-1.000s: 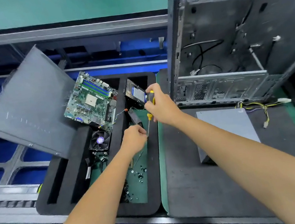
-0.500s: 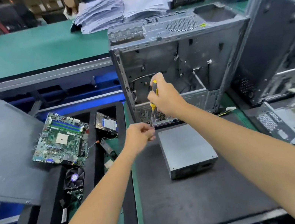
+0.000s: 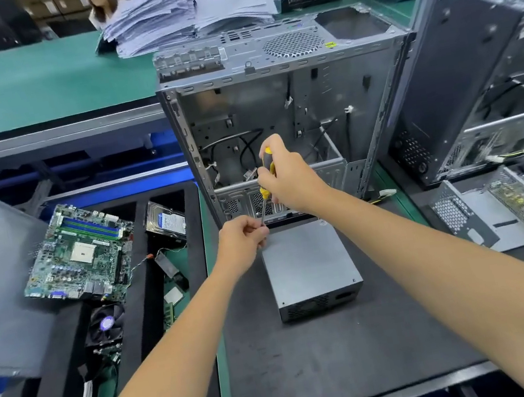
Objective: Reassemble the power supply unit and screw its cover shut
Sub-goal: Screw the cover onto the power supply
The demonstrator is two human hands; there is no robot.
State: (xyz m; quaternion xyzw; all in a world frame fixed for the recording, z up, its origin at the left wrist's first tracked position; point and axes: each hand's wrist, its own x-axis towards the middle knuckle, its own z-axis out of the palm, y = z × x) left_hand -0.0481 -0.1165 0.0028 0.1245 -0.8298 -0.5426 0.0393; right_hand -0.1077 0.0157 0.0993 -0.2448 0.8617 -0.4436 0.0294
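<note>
Now both hands have left the foam parts tray (image 3: 183, 190) at the left, where they were a second ago, and are above the far-left corner of the power supply unit (image 3: 310, 266). The unit lies flat on the dark mat (image 3: 316, 362), cover on, just in front of the open computer case (image 3: 273, 109). The right hand (image 3: 288, 176) clenches the yellow-and-black handle of the screwdriver (image 3: 266, 183), shaft pointing down. The left hand (image 3: 243, 239) pinches at the shaft's tip (image 3: 262, 220); whether a screw sits between the fingers is too small to tell. The move from the tray's loose screws to the unit suggests a screw has been fetched and is being seated on the tip, so driving it into the cover would follow. A motherboard (image 3: 79, 253) and hard drive (image 3: 167, 219) rest on the tray, and a second, opened supply (image 3: 498, 210) lies at the right.
</note>
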